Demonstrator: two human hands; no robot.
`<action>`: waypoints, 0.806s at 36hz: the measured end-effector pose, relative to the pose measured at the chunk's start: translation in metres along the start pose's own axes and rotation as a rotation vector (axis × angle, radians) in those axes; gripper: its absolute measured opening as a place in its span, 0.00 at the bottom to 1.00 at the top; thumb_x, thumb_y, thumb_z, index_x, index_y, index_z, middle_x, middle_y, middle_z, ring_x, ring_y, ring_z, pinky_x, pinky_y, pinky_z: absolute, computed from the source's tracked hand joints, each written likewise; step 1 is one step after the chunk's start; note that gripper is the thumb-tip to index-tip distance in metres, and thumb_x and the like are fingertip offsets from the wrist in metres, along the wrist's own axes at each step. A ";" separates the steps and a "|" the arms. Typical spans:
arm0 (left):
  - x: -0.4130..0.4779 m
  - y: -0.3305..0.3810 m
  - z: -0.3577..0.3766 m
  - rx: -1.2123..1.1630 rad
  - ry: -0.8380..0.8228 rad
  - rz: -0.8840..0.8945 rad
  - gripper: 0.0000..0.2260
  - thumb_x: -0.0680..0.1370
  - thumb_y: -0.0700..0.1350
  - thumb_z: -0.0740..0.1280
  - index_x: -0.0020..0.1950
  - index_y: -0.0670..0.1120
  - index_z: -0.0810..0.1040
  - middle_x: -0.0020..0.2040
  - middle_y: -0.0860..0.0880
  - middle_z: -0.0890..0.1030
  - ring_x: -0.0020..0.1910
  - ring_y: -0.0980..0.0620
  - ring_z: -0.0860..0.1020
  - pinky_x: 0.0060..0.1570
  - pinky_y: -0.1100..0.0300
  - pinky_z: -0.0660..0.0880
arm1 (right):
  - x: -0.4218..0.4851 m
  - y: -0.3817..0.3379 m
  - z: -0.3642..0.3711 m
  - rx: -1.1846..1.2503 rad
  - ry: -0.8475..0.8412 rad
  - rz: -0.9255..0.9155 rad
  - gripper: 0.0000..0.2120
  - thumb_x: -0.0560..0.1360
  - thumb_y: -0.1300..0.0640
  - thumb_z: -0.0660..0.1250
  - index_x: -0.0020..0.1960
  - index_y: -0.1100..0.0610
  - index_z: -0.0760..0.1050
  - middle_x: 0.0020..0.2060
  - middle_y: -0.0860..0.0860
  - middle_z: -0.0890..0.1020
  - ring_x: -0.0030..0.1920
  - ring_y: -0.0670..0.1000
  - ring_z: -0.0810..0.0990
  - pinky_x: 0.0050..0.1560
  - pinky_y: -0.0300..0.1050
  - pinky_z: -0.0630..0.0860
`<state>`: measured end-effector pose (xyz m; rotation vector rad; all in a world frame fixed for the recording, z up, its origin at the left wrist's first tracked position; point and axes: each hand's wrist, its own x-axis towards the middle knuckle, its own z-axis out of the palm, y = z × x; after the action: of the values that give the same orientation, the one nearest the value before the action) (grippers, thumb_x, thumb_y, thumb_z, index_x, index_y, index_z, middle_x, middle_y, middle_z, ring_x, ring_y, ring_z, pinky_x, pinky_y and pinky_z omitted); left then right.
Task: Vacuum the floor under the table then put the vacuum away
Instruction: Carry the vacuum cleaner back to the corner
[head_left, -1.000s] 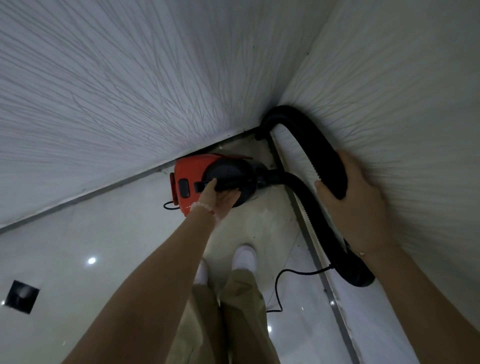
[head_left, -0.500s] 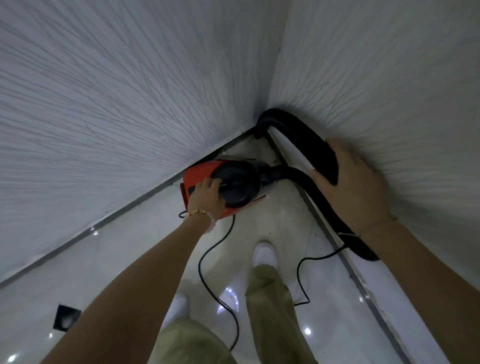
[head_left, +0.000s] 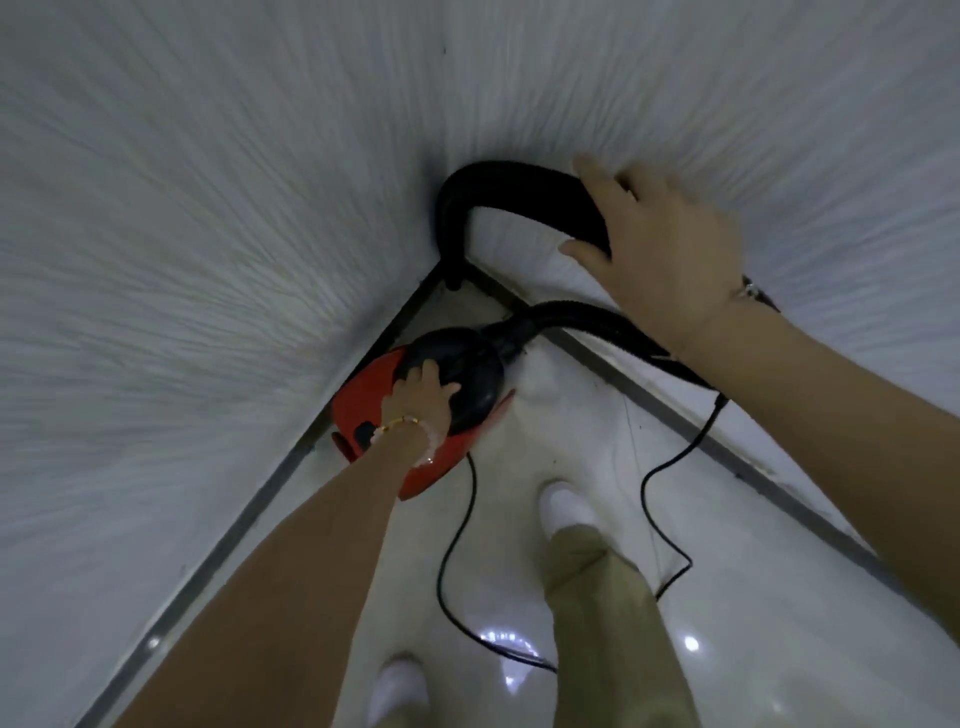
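A red and black canister vacuum (head_left: 363, 400) sits on the floor in the corner where two pale walls meet. My left hand (head_left: 415, 402) grips the black top of the vacuum body. A thick black hose (head_left: 498, 192) loops up from the vacuum against the right wall. My right hand (head_left: 660, 249) wraps around the upper part of that hose, fingers curled over it. The hose's lower run (head_left: 587, 322) passes under my right wrist.
The vacuum's thin black power cord (head_left: 447, 561) trails across the glossy white tiled floor (head_left: 727, 597) between my white shoes (head_left: 563, 506). Grey skirting (head_left: 234, 530) lines both walls. My khaki trouser leg fills the lower middle.
The vacuum and hose have shifted deeper into the corner. My right hand has risen along the hose loop; my left hand stays on the vacuum body.
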<state>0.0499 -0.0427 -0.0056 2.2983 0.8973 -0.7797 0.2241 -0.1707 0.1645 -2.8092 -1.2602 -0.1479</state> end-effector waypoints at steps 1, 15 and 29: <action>0.001 0.001 -0.002 -0.012 0.023 0.013 0.22 0.82 0.47 0.54 0.74 0.40 0.59 0.70 0.38 0.68 0.65 0.38 0.70 0.61 0.48 0.70 | -0.005 -0.005 -0.001 -0.018 0.052 0.002 0.29 0.73 0.43 0.61 0.69 0.58 0.70 0.49 0.63 0.81 0.41 0.63 0.80 0.31 0.47 0.69; 0.019 0.001 -0.007 -0.115 0.088 0.097 0.24 0.83 0.50 0.53 0.74 0.38 0.57 0.69 0.37 0.69 0.65 0.39 0.71 0.64 0.49 0.69 | -0.097 -0.022 -0.007 0.025 0.432 -0.002 0.18 0.74 0.64 0.65 0.64 0.63 0.74 0.59 0.58 0.79 0.61 0.59 0.77 0.65 0.59 0.68; 0.032 -0.021 0.007 -0.112 0.292 0.360 0.25 0.82 0.55 0.53 0.73 0.42 0.63 0.62 0.35 0.76 0.57 0.36 0.77 0.59 0.47 0.74 | -0.244 0.038 0.155 0.681 0.114 1.027 0.34 0.76 0.52 0.67 0.75 0.61 0.55 0.72 0.60 0.64 0.70 0.59 0.65 0.70 0.53 0.64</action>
<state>0.0518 -0.0204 -0.0381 2.4127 0.5979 -0.2394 0.1010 -0.3623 -0.0174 -2.3899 0.2364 0.1468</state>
